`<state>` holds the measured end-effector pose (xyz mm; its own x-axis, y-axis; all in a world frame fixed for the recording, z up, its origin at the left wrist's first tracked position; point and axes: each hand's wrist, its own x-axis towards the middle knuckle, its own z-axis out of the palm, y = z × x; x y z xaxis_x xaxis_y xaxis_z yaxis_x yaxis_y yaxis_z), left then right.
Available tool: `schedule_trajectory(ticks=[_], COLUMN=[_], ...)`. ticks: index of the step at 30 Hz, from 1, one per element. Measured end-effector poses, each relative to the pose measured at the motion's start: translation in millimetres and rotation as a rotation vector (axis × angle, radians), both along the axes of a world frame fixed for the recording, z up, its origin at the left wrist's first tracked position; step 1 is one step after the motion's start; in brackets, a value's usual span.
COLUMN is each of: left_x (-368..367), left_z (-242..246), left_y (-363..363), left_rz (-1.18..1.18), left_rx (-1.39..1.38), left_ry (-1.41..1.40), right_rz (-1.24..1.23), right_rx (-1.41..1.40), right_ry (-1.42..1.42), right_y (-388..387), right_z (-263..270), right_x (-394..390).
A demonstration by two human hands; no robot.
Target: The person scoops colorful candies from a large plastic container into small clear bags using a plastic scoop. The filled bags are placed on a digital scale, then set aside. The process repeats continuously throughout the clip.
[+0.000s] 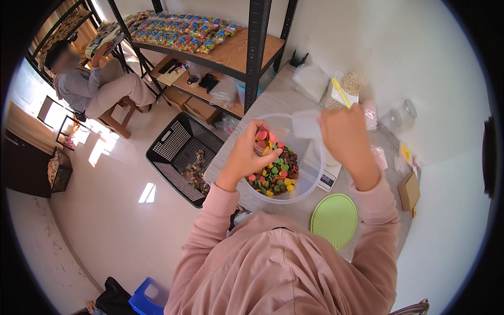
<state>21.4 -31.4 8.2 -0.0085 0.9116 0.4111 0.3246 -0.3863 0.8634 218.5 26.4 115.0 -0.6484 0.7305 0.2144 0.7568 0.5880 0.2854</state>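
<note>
My left hand grips a small clear plastic cup of coloured discs that look like candy, above the left side of a large translucent tub. Pink, green, yellow and brown pieces lie heaped in the tub's near left part. My right hand is raised over the tub's far right rim. Its fingers pinch a translucent white plastic piece, blurred, possibly a bag or a scoop. Partly behind the tub sits a digital scale. A green ribbed lid rests on the table nearer my body.
Left of the table, a black crate holds small packets. Filled candy bags cover much of a shelf. Clear jars, a yellow spoon and a cardboard box stand along the wall. A person sits at far left.
</note>
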Motion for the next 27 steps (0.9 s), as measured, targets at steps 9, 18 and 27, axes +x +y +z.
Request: schedule_trajectory(ticks=[9,18,27], left_x=[-3.5,-2.2,-4.0], left_z=[1.3,-11.2,-2.3], left_y=[-1.1,4.1,1.8], left_rz=[0.007,0.026,-0.065], left_rx=[0.077,0.091,0.053], left_ry=[0.002,0.014,-0.081], right_rz=[0.135,0.459,0.496], right_rx=[-0.689,-0.435,-0.376], right_ry=[-0.400,1.151,1.260], right_y=[1.2,-21.0,-20.5], right_z=[-141.1,-88.3,-87.8], right_x=[-23.4,-30.1,-37.6])
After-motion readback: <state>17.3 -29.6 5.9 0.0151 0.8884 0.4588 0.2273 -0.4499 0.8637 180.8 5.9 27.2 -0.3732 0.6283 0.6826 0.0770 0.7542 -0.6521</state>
